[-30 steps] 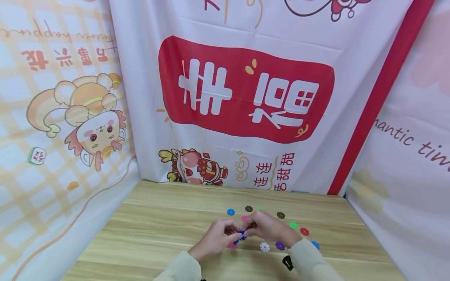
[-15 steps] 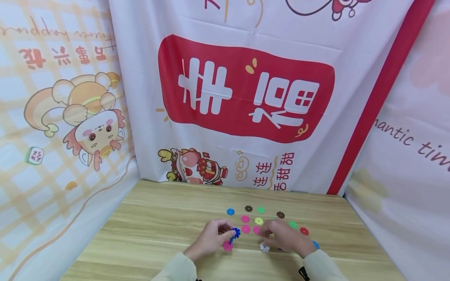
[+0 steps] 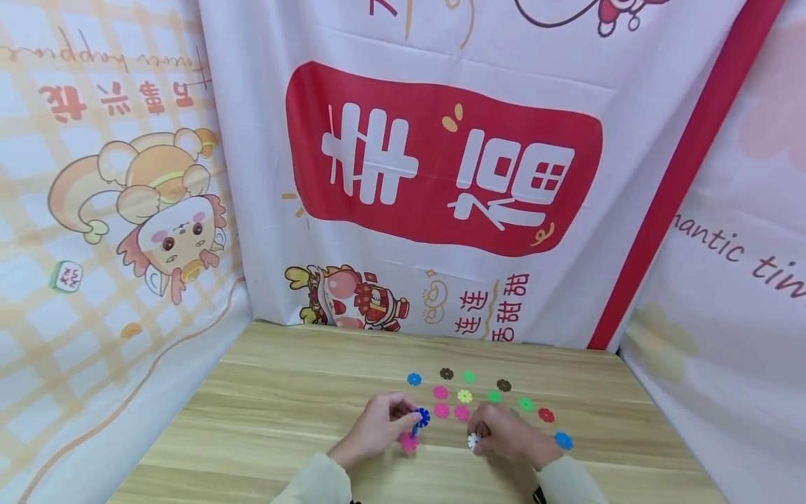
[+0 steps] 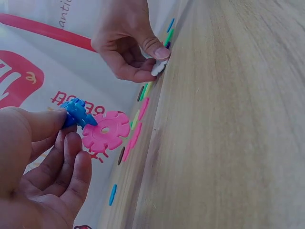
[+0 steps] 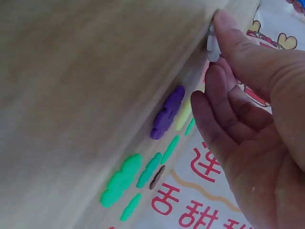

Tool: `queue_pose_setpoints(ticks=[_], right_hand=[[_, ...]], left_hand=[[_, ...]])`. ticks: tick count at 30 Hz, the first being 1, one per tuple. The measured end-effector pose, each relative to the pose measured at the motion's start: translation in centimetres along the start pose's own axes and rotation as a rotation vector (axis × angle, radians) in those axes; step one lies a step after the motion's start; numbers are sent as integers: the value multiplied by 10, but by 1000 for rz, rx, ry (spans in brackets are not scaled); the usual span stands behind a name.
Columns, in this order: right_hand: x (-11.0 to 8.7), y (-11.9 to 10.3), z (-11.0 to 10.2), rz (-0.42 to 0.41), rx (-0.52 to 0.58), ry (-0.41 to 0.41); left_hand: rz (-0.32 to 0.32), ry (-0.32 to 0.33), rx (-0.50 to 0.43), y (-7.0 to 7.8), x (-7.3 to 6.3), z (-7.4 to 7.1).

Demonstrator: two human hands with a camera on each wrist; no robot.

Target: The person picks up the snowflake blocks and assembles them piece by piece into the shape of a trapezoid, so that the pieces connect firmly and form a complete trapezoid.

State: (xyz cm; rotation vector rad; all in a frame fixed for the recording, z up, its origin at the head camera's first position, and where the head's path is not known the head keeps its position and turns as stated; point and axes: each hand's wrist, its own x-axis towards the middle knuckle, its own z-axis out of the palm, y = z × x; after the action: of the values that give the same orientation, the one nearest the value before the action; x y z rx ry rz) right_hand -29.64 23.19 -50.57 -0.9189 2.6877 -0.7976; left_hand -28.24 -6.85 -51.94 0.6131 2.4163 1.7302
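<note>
My left hand [image 3: 380, 427] pinches a small joined piece of notched plastic discs between thumb and fingers. Its blue discs [image 4: 76, 113] sit at the thumb, and a pink disc [image 4: 106, 131] is slotted on and sticks out past the fingers. My right hand [image 3: 508, 432] pinches a white snowflake disc [image 3: 474, 441] at its edge, close over the table. In the right wrist view the same white disc [image 5: 213, 44] stands tilted between thumb and forefinger. A purple disc [image 5: 167, 113] lies beneath the right hand, hidden from the head view.
Several more discs lie on the wooden table [image 3: 264, 392] beyond the hands: pink [image 3: 441, 411], yellow [image 3: 464, 396], green [image 3: 525, 404], brown [image 3: 504, 385], red [image 3: 546, 415] and blue [image 3: 563, 440]. Printed cloths [image 3: 434, 294] hang along the table's back and sides.
My right hand has left the joined discs, moved right and taken hold of the white disc. My left hand has shifted slightly left, still holding the blue and pink piece.
</note>
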Motion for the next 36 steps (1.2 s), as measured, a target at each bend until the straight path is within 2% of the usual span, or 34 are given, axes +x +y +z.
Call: queue_pose_setpoints(ticks=[7, 13, 17, 24, 31, 36], right_hand=[[7, -2, -10, 13, 57, -46], [13, -3, -19, -14, 75, -14], [15, -5, -22, -44, 88, 31], [18, -13, -20, -48, 144, 107], [22, -28, -8, -164, 190, 244], [25, -36, 0, -230, 200, 306]], left_hand=[[3, 2, -1, 1, -1, 0], [8, 2, 6, 2, 0, 1], [10, -2, -5, 2, 1, 3], [8, 1, -23, 2, 1, 6], [-11, 4, -48, 3, 0, 5], [-21, 10, -61, 3, 0, 4]])
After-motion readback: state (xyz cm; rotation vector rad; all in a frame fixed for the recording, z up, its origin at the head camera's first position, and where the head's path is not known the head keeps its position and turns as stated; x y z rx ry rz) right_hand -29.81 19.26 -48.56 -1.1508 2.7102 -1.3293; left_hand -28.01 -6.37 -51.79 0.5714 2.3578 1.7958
